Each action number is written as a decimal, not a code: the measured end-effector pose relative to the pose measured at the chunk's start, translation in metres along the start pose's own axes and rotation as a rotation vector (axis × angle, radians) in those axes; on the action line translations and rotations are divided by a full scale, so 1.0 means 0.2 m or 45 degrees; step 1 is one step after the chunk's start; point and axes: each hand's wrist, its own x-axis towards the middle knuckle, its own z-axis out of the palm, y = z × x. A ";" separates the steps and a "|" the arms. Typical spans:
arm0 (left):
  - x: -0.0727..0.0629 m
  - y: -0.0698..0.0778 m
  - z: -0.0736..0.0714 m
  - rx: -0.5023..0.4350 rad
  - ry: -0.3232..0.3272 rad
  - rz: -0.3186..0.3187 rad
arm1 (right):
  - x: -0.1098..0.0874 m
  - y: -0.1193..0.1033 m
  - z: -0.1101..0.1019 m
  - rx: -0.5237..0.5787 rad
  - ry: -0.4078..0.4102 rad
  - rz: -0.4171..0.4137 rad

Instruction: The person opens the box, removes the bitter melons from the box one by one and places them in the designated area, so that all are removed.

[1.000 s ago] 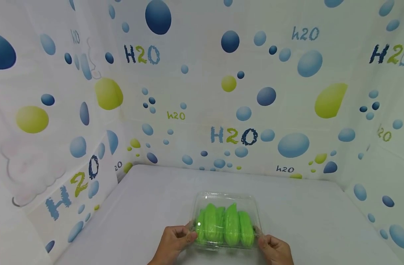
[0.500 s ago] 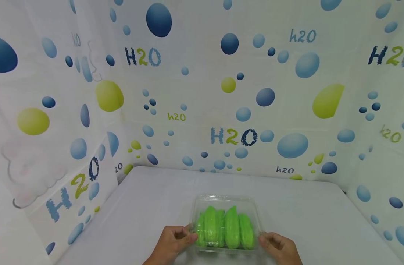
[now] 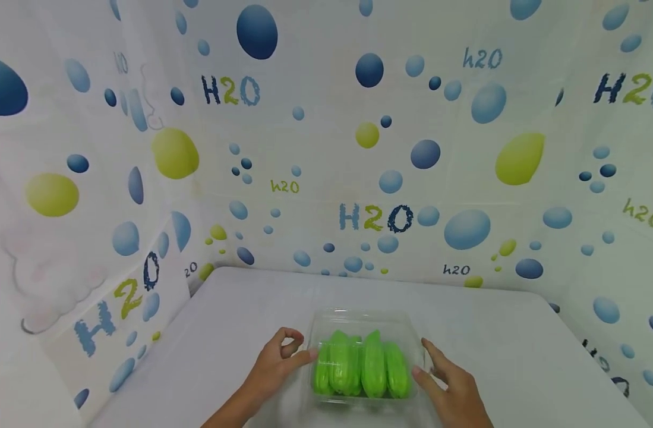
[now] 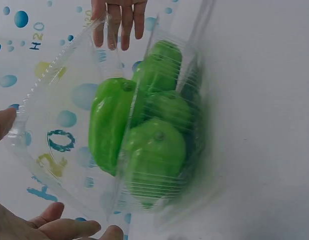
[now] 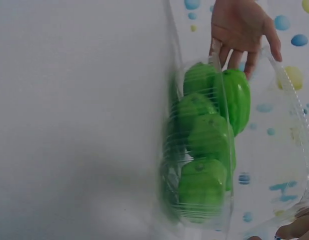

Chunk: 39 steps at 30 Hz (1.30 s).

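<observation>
A clear plastic clamshell box (image 3: 366, 319) holds several plump, light-green, ribbed vegetables (image 3: 345, 365) lying side by side. In the left wrist view its lid (image 4: 29, 95) stands raised from the base (image 4: 194, 80), with the vegetables (image 4: 154, 145) between. My left hand (image 3: 270, 365) is at the box's left side, thumb tip right at the lid and the index finger bent loosely. On the opposite side is my right hand (image 3: 454, 386), thumb at the lid's side and index finger extended. Both wrist views show the far hand's fingers hanging straight beside the lid's edge.
The box stands near the front middle of a white-covered table (image 3: 240, 309). Behind and to both sides hang white sheets (image 3: 326, 148) printed with blue and yellow-green ovals and "H2O" lettering.
Both hands have loosened their pinch on the box's lower sides and moved up along it, their fingers spreading. The box keeps nearly the same place.
</observation>
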 end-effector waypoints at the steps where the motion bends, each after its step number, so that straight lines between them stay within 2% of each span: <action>1: 0.01 0.01 -0.01 -0.036 -0.003 0.011 | 0.01 -0.02 0.00 -0.017 0.015 -0.016; 6: 0.08 0.05 -0.03 -0.265 0.021 0.030 | 0.05 -0.09 -0.03 -0.027 0.083 -0.116; 9: 0.13 0.06 -0.04 -0.333 0.119 0.013 | 0.08 -0.13 -0.05 -0.023 0.130 -0.191; 14: 0.20 0.06 -0.03 -0.285 0.265 -0.002 | 0.15 -0.16 -0.07 -0.004 0.221 -0.313; 20: 0.27 0.01 -0.01 -0.237 0.280 -0.032 | 0.24 -0.17 -0.10 -0.002 0.275 -0.400; 26: 0.33 -0.04 0.03 -0.159 0.312 -0.027 | 0.31 -0.20 -0.11 0.028 0.306 -0.416; 32: 0.37 -0.05 0.07 -0.114 0.357 -0.031 | 0.39 -0.25 -0.12 0.056 0.376 -0.407; 39: 0.37 -0.09 0.10 -0.132 0.299 -0.017 | 0.49 -0.26 -0.14 0.117 0.417 -0.326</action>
